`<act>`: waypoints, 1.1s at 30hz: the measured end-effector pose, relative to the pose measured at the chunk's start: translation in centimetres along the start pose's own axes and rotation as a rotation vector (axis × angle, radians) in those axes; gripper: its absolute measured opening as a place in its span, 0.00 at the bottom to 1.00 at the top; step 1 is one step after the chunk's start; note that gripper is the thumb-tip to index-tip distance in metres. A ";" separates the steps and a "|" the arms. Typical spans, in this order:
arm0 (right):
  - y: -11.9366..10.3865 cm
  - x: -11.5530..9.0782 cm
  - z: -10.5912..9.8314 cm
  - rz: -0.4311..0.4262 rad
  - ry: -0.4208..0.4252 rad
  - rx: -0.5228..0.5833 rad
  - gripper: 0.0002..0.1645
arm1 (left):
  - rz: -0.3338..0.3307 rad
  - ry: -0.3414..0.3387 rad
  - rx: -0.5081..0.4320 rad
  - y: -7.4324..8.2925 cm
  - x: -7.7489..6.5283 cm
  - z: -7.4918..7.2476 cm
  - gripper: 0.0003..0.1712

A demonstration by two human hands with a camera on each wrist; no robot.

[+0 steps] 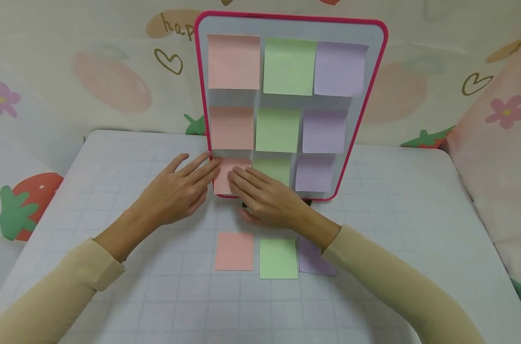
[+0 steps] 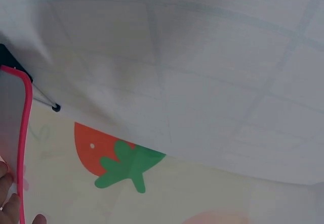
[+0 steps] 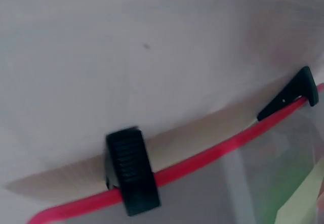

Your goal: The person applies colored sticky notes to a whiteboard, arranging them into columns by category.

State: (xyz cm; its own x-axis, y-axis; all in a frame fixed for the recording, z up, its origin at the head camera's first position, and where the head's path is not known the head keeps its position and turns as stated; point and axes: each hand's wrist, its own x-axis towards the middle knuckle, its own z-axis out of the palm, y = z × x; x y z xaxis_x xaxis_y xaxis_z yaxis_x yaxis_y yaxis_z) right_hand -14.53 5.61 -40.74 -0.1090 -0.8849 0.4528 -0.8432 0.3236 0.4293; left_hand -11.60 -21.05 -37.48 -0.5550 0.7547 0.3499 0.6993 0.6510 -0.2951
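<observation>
A white board [image 1: 232, 99] with a pinkish-red rim stands on the table, bearing pink, green and purple sticky notes in three rows. At its lower left is a pink sticky note [image 1: 223, 180]. My left hand [image 1: 179, 191] rests at the board's left edge, fingertips touching that note's left side. With its fingers extended, my right hand [image 1: 266, 200] presses the note's right side and partly covers the bottom green sticky note [image 1: 277, 168]. Fingertips [image 2: 9, 209] show beside the rim in the left wrist view. The right wrist view does not clearly show the hand.
Another pink note [image 1: 234, 252], a green note [image 1: 279, 259] and a purple note [image 1: 314, 258], partly behind my right forearm, lie before the board. Black clip-like feet [image 3: 132, 171] hold the board's lower rim. A patterned cloth [image 1: 114, 86] hangs behind the table [image 1: 157, 296].
</observation>
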 end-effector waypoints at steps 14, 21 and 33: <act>0.5 1.3 0.0 0.068 -0.196 -0.054 0.39 | -0.001 -0.013 0.015 -0.3 -0.3 0.3 0.35; 0.8 0.5 -0.2 0.099 -0.181 -0.052 0.38 | -0.011 0.001 0.011 -0.2 -0.3 0.4 0.35; 1.2 -1.1 -0.7 0.136 -0.168 -0.027 0.37 | -0.022 -0.019 0.006 -0.1 -0.4 0.3 0.35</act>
State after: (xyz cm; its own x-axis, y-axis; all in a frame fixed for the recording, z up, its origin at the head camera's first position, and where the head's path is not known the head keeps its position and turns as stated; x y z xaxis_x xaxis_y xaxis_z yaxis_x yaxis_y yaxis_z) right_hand -15.07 7.17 -40.18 -0.3089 -0.8751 0.3725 -0.8006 0.4507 0.3949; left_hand -11.55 -21.42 -37.88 -0.5786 0.7417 0.3393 0.6844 0.6677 -0.2927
